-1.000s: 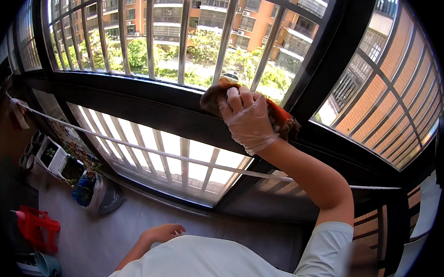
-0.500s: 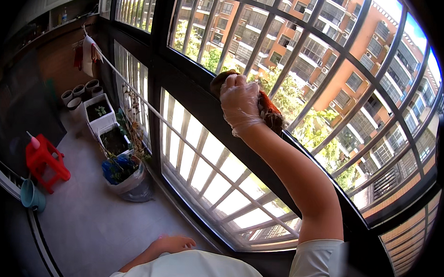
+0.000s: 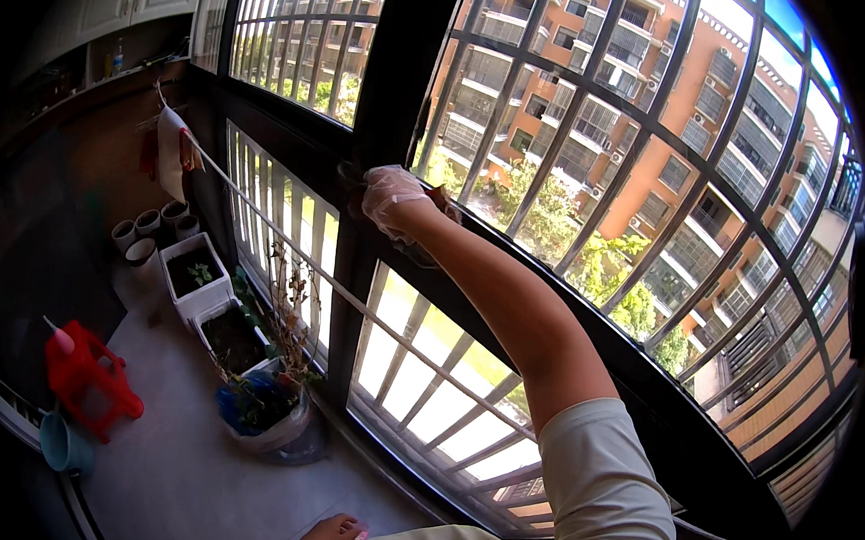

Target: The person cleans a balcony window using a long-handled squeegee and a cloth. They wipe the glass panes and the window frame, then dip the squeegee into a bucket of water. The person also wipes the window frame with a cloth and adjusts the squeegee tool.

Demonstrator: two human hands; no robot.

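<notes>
My right hand [image 3: 394, 199], in a thin clear plastic glove, is closed round a bunched cloth. Part of the dark brown and orange cloth [image 3: 445, 205] shows beside my wrist. Hand and cloth lie against the dark window frame rail [image 3: 451, 295], close to where it meets an upright post [image 3: 377, 103]. My right arm stretches across from the lower right. What the fingertips do is mostly hidden by the hand and the dark shade. My left hand is out of view. A bare foot [image 3: 329, 536] shows at the bottom edge.
A thin white rod [image 3: 289, 244] runs low along the windows. White planter boxes [image 3: 195, 298], a bagged potted plant [image 3: 271, 432] and several small pots [image 3: 142, 250] stand on the floor. A red stool [image 3: 94, 386] and a blue-green bucket [image 3: 66, 444] are at left. Metal bars [image 3: 642, 115] lie beyond the glass.
My right hand has moved left along the rail with the cloth, up to the upright post. The view has shifted, and the foot sits lower in the picture.
</notes>
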